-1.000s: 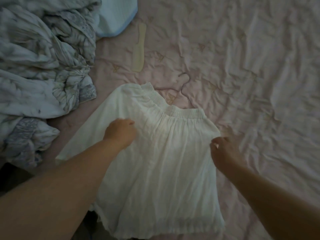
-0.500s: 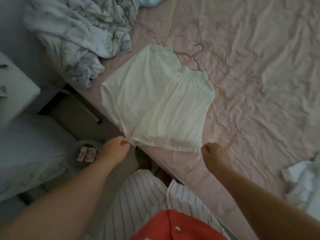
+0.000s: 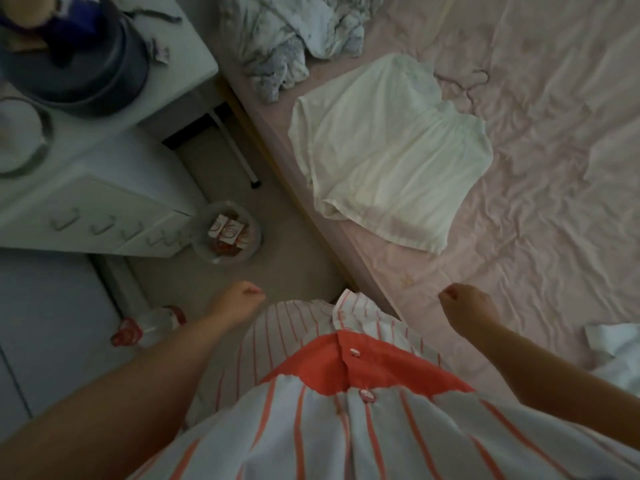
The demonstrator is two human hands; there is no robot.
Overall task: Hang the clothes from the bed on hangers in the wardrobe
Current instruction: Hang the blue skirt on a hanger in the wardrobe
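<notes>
A white garment (image 3: 388, 150) lies spread flat near the edge of the pink bed (image 3: 554, 188). A thin hanger (image 3: 475, 82) lies on the sheet, partly tucked under the garment's top end. My left hand (image 3: 239, 301) hovers over the floor beside the bed, fingers curled into a fist with nothing in it. My right hand (image 3: 467, 311) is over the bed's near edge, also curled and empty. Both hands are well short of the garment's lower hem. The wardrobe is out of view.
A crumpled patterned duvet (image 3: 287, 32) is heaped at the head of the bed. Another white cloth (image 3: 616, 351) lies at the right edge. A white drawer unit (image 3: 104, 188) with a dark pot (image 3: 83, 60) stands on the left. A small bin (image 3: 227, 237) and a bottle (image 3: 149, 329) are on the floor.
Both hands have let go of the garment's hem and drawn back towards my body. The view has pulled away from the bed, and the garment now lies flat.
</notes>
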